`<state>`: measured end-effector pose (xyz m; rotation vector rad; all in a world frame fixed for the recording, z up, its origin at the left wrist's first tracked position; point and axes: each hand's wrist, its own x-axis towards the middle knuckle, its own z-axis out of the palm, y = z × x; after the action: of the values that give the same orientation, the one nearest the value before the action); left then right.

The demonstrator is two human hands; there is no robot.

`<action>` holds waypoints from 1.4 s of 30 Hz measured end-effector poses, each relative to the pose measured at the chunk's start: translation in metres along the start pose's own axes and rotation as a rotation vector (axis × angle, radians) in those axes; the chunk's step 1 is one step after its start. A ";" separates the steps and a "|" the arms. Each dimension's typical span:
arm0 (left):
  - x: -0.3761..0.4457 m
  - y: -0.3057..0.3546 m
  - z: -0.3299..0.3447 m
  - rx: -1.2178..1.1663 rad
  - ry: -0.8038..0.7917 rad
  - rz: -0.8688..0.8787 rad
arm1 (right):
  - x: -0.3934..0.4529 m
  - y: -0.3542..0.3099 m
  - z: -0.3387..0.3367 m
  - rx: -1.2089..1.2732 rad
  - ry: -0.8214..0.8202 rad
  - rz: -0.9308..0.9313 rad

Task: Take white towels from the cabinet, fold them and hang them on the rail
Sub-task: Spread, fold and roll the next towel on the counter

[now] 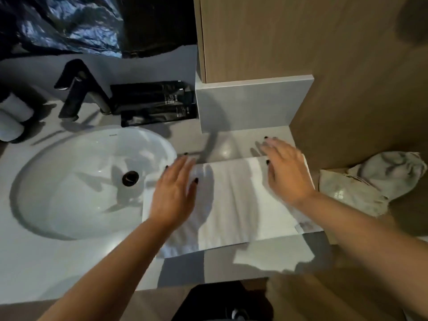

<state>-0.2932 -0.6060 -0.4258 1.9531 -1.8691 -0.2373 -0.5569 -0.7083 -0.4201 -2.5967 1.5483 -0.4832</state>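
A white towel (234,200) lies flat on the grey bench (69,262), just right of the oval sink basin (69,181). Its long axis runs left to right, tilted a little so the right end sits farther from the person; its left edge overlaps the basin's rim, and its near edge hangs over the bench front, with one corner drooping at lower right. The left hand (173,193) lies palm down with fingers straight on the towel's left end, its grip released. The right hand (284,172) lies likewise on the far right end, fingers spread and reaching past the far edge, grip also released; motion blur softens both.

The basin holds nothing but its dark drain (130,178). Behind it stands a black faucet (78,91), and beside that a black tray (155,103) holding dark tubes lying on their sides. A crumpled grey cloth (370,184) lies to the right of the bench, apart from the towel.
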 end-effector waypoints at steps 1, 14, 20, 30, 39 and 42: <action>-0.007 0.007 0.010 0.051 -0.102 0.123 | -0.008 -0.015 0.012 -0.010 -0.048 -0.110; -0.017 -0.035 0.009 0.228 -0.408 0.151 | -0.038 -0.005 0.030 -0.153 -0.473 -0.101; 0.009 -0.056 -0.002 0.138 -0.494 0.099 | -0.012 -0.002 0.017 -0.055 -0.571 -0.099; 0.085 -0.066 -0.043 0.021 -0.709 -0.079 | 0.083 0.015 -0.014 -0.066 -0.817 -0.027; 0.070 -0.050 -0.055 0.110 -0.481 -0.010 | 0.059 0.008 -0.031 -0.283 -0.485 -0.114; 0.042 -0.058 -0.048 -0.052 -0.078 0.014 | 0.033 0.016 -0.033 -0.232 -0.082 -0.116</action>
<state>-0.2173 -0.6381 -0.4004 1.9212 -1.9051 -0.3595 -0.5660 -0.7418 -0.3854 -2.8496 1.5163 -0.2119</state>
